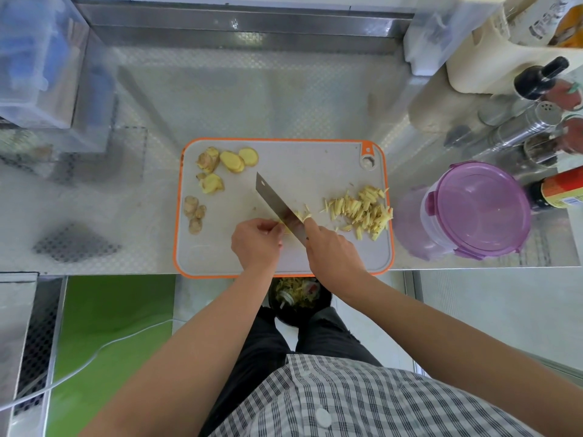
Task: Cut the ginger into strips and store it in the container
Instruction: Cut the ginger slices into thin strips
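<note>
A grey cutting board [303, 165] with an orange rim lies on the steel counter. My right hand [331, 252] grips the handle of a cleaver [273, 200] whose blade slants across the board's middle. My left hand [257, 242] pinches a small piece of ginger [285, 229] against the blade's left side; the piece is mostly hidden. A pile of ginger strips [362, 211] lies on the board's right side. Ginger slices [238, 159] and knobbly ginger chunks [195, 216] sit on the left. A purple-lidded container [473, 209], lid on, stands right of the board.
Bottles and a metal shaker [523, 127] crowd the counter's back right. A clear plastic bin [41, 61] stands at back left. Below the counter edge, a black waste bin [298, 298] holds peelings. A grey cloth [75, 242] lies left of the board.
</note>
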